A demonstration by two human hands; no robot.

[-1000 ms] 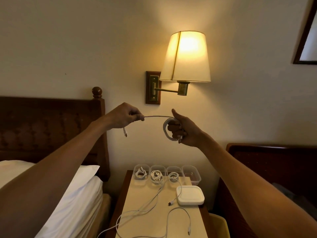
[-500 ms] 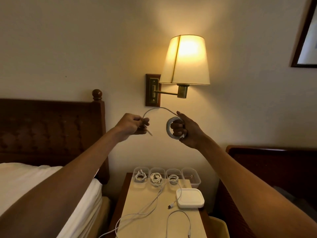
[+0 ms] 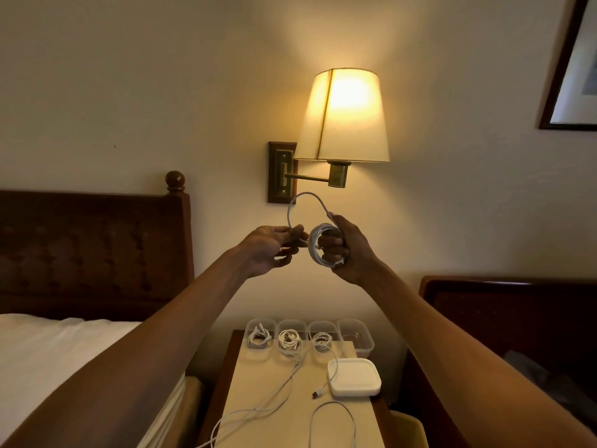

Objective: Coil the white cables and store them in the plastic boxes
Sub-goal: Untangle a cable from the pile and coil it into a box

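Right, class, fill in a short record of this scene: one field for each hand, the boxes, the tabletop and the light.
Right hand: fingers curled round a coiled white cable, held up.
Left hand: pinches the same cable's free end, which arcs up between the hands.
Boxes: four clear plastic boxes in a row; three hold coiled cables, the rightmost shows none.
Tabletop: loose white cables and a white square lid on the pale wooden nightstand.
Light: shaded wall lamp, lit.
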